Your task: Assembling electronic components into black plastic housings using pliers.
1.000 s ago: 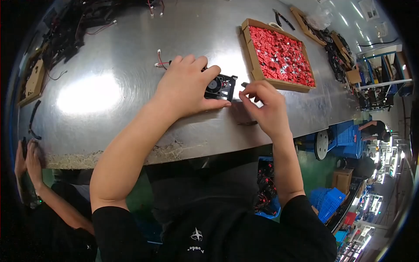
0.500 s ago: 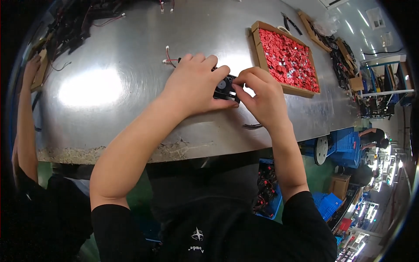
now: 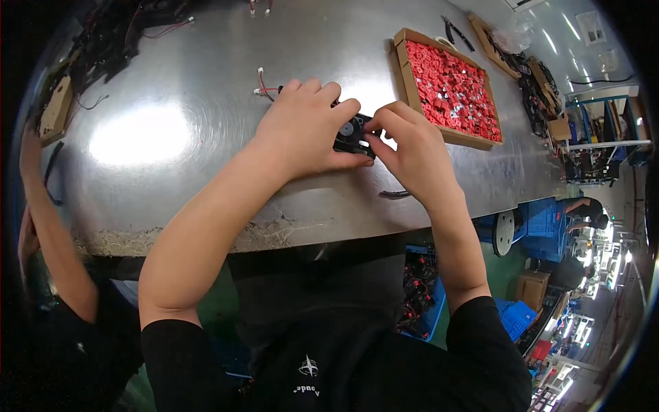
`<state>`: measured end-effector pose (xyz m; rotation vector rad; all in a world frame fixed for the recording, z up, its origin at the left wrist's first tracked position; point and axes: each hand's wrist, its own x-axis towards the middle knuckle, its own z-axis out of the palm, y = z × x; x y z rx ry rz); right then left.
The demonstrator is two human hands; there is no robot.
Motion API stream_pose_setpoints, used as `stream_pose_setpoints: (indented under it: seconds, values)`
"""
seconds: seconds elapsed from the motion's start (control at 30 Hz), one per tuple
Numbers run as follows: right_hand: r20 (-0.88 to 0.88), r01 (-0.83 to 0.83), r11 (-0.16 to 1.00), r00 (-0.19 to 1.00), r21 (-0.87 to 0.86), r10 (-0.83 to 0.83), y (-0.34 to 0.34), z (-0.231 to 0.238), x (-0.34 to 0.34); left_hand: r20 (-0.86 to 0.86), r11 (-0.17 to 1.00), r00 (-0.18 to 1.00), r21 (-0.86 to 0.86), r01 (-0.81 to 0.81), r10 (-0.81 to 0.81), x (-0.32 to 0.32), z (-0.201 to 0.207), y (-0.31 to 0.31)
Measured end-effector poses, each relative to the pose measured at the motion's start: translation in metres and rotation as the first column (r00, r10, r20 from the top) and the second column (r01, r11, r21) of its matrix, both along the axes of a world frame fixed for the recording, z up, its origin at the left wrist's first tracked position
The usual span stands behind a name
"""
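My left hand (image 3: pixel 302 130) is closed over a small black fan (image 3: pixel 348 130) with a round grey hub, pressing it to the metal bench; much of the fan is hidden under the palm. A red and black lead with white plugs (image 3: pixel 261 81) sticks out past the knuckles. At the fan's right side, my right hand (image 3: pixel 419 151) pinches with thumb and forefinger. Whatever lies between those fingertips is too small and covered to name. A short black sleeve or wire piece (image 3: pixel 393 195) lies just below the right hand.
A shallow cardboard box (image 3: pixel 403 74) of small red parts (image 3: pixel 449 89) stands to the right, with black-handled pliers (image 3: pixel 458 34) beyond. Black parts with leads (image 3: pixel 113 41) are heaped at far left. A co-worker's arm (image 3: pixel 58 240) reaches along the left edge, below a cardboard box (image 3: pixel 56 113).
My hands stay at the fan with hardly any shift. The co-worker's hand at left has drawn back from the cardboard box, toward the bench's near side.
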<state>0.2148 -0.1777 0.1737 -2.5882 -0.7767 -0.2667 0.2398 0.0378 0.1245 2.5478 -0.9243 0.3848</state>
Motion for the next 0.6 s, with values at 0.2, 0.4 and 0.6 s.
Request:
stream_pose_setpoints:
  seconds: [0.2, 0.4, 0.6]
  values:
    - [-0.028, 0.016, 0.999, 0.999, 0.04, -0.015, -0.001, -0.005, -0.002, 0.034, 0.993, 0.999, -0.113, 0.039, -0.035, 0.0, -0.002, 0.001]
    - [-0.095, 0.094, 0.984, 0.992, 0.149, -0.08, -0.01, -0.017, -0.006, -0.014, 0.944, 0.998, -0.325, 0.059, -0.067, 0.01, -0.01, -0.004]
    - [-0.05, 0.114, 0.917, 0.993, 0.381, -0.102, -0.01, -0.036, -0.009, -0.14, 0.895, 0.988, -0.446, -0.007, -0.062, 0.012, -0.002, 0.0]
